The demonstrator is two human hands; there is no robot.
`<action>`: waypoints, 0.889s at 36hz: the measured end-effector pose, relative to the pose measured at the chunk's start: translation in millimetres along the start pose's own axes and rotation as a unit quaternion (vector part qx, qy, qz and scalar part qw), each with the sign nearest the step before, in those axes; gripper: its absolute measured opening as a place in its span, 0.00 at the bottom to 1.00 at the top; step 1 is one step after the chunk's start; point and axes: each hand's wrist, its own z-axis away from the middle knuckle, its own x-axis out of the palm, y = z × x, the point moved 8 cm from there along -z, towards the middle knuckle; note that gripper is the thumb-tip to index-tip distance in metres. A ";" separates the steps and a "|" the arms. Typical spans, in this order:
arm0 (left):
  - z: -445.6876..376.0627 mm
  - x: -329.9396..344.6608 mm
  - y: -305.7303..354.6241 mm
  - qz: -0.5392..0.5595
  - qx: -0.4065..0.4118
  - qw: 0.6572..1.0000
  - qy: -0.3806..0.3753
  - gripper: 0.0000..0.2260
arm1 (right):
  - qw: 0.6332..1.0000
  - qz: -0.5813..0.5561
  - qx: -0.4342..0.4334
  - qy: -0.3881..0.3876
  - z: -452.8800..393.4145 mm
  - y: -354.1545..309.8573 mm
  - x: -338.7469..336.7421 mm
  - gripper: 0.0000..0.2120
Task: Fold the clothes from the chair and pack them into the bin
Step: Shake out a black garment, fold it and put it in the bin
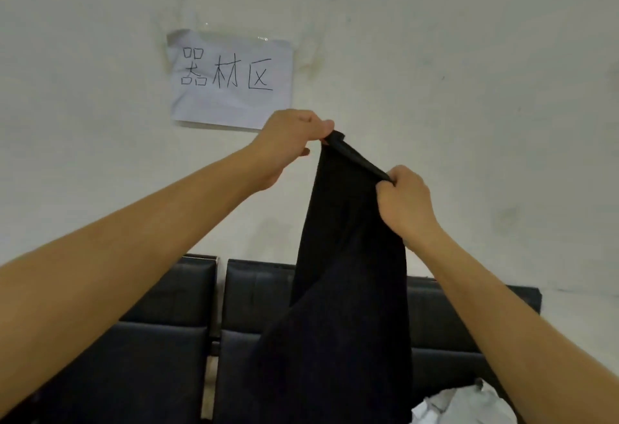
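A long black garment (348, 283) hangs in the air in front of the wall, held up by its top edge. My left hand (288, 142) pinches the upper left corner of that edge. My right hand (405, 199) grips the same edge lower and to the right. The cloth drops straight down over the black chairs (167, 340) and runs out of the frame's bottom. A white garment (459, 403) lies crumpled on the seat at the bottom right. No bin is in view.
A row of black padded chairs (254, 289) stands against a pale wall. A paper sign (231, 78) with handwritten characters is taped to the wall above my left hand.
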 end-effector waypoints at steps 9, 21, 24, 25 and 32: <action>-3.0 -20.1 19.1 0.114 -0.053 0.990 0.068 0.09 | 0.991 -0.065 -0.039 -0.108 -1.9 -47.0 -17.7 0.15; 12.7 0.9 34.8 -0.259 0.018 0.957 -0.132 0.20 | 0.947 0.125 -0.057 -0.289 15.7 -58.9 -9.3 0.08; 37.7 27.4 2.7 -0.320 -0.064 0.893 -0.311 0.16 | 0.973 0.067 -0.092 -0.200 5.6 -74.1 -19.1 0.13; 40.2 32.9 -9.4 -0.332 -0.086 0.879 -0.333 0.12 | 0.976 0.058 -0.105 -0.180 4.8 -78.2 -21.4 0.14; 35.4 55.6 -14.7 -0.062 -0.105 0.950 -0.287 0.14 | 0.992 -0.048 -0.104 -0.056 -2.3 -74.2 -24.7 0.10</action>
